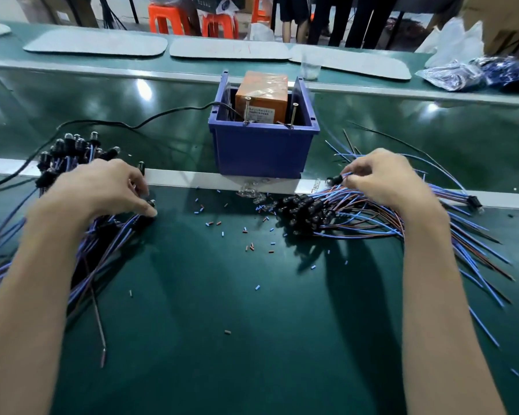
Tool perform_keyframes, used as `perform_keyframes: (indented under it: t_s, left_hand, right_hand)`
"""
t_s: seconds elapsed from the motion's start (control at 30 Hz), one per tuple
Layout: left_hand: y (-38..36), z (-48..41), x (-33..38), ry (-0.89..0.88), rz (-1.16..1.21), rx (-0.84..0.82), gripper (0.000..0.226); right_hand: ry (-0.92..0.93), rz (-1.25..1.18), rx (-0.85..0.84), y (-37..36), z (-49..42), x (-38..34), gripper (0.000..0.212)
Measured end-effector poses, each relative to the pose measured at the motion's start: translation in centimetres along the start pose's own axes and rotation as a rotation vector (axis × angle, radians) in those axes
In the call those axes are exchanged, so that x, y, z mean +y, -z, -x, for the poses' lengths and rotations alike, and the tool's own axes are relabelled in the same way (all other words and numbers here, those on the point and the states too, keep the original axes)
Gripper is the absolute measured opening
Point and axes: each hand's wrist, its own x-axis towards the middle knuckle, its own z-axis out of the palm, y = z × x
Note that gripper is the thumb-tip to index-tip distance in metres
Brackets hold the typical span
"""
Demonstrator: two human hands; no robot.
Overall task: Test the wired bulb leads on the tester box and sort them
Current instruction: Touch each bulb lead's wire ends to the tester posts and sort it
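A person's right hand [384, 181] pinches a bulb lead [336, 179] by its black socket above the right heap [327, 211] of blue and brown leads on the green worktop [222, 295]. The left hand [108, 190] closes thumb and fingers on a second lead [150, 205] at the edge of the left heap [72, 157]. The orange tester box [261, 94] sits in a blue bin [261, 151] farther back, between the heaps.

Head-worn view, facing forward and down, close over green bench [252, 295]
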Motion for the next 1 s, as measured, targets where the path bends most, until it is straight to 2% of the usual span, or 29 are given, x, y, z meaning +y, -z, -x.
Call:
perform_keyframes:
  t_s: [0.17, 0.43, 0.53, 0.7, 0.77, 0.83, 0.87, 0.97, 1.0]
  left_hand:
    - [-1.2, -0.3, 0.0, 0.071, -0.105, 0.035, 0.035]
    - [-0.5, 0.0, 0.4, 0.053, -0.091, 0.121, 0.017]
    - [0.3, 0.5, 1.1, 0.024, -0.046, 0.242, 0.019]
    - [0.6, 2.3, 3.5, -0.160, 0.144, 0.584, 0.015]
    - [0.7, 3.3, 5.1, -0.286, 0.297, 0.684, 0.019]
    - [0.7, 4.5, 7.0, -0.431, 0.546, 0.718, 0.020]
    - [0.6, 5.2, 8.1, -0.487, 0.694, 0.707, 0.020]
    - [0.1, 6.5, 10.4, -0.585, 1.032, 0.590, 0.022]
    - [-0.1, 6.7, 10.8, -0.604, 1.102, 0.516, 0.022]
  right_hand:
    - [-0.064, -0.003, -0.100, -0.5, 0.0, -0.6, 0.013]
    - [-0.103, -0.020, -0.116, -0.4, 0.0, -0.3, 0.031]
    - [-0.126, -0.035, -0.086, 0.0, 0.0, 0.1, 0.034]
    - [-0.110, 0.001, -0.171, 0.2, 0.2, 0.2, 0.028]
    - [-0.026, -0.009, -0.039, 0.9, 0.1, -0.3, 0.032]
    - [0.120, -0.165, 0.089, 1.7, 0.6, -1.9, 0.032]
    - [0.201, -0.299, 0.032, 2.0, 1.1, -3.1, 0.033]
    - [0.392, -0.661, -0.423, 0.6, 3.1, -7.1, 0.045]
    - [0.455, -0.736, -0.508, -0.3, 3.5, -8.1, 0.041]
